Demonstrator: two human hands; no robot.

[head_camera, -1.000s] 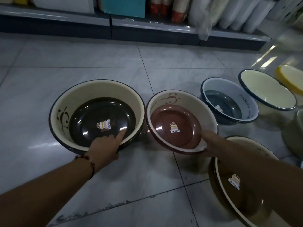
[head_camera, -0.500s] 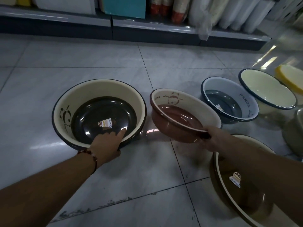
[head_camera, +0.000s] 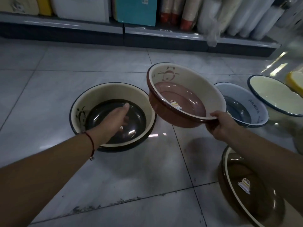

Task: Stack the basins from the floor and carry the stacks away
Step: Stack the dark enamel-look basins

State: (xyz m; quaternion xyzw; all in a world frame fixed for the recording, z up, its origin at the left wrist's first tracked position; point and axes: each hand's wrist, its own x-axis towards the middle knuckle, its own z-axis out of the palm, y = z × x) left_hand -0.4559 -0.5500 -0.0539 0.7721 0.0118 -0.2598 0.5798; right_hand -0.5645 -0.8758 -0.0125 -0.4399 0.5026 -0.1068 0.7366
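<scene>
A brown-red basin with a cream inner wall hangs tilted in the air, and my right hand pinches its near rim. To its left a cream basin with a black bottom stands on the floor. My left hand reaches over it with straight fingers, above the dark bottom and gripping nothing. A grey-blue basin marked PANDA, a pale cream basin and a yellow one stand on the floor at the right. A brown basin lies under my right forearm.
A low shelf with boxes and wrapped goods runs along the back. The grey tiled floor lies open in front of me and to the left.
My right hand has lifted the brown-red basin off the floor, up and toward the black-bottomed basin. My left hand has left that basin's near rim and now reaches over its inside.
</scene>
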